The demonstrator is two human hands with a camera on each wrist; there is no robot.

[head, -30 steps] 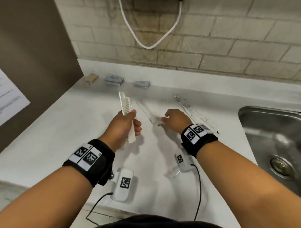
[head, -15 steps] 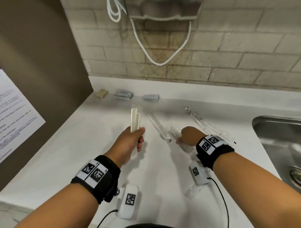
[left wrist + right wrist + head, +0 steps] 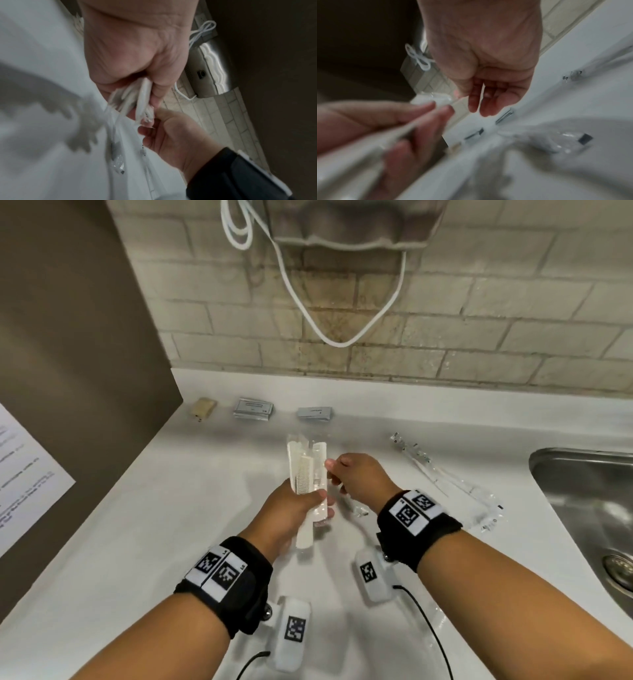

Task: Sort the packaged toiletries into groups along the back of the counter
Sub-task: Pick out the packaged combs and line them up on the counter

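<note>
so my left hand is wrapped round the low end of the combs, two wrapped ones as far as I can tell, fingers curled tight on the handles; they stand nearly upright, long axis pointing away from me toward the back wall, teeth end up top; my right hand is just beside them on the right, thumb tip touching the wrapper edge near the top; the right wrist view shows the other fingers hanging loose and a bit curled with nothing in them, though it's blurry, so I can't tell if it's a real pinch or just a touch; left hand is clearly the one carrying, so I'd guess it does the placing; past the hands, toothbrush packs lie flat on the counter off to the right, running diagonally toward the sink; furthest back, against the wall, the soap and two grey sachet piles sit in a row; combs belong back there too I reckon, probably in the gap right of the sachets, straight ahead along the way they already point
</note>
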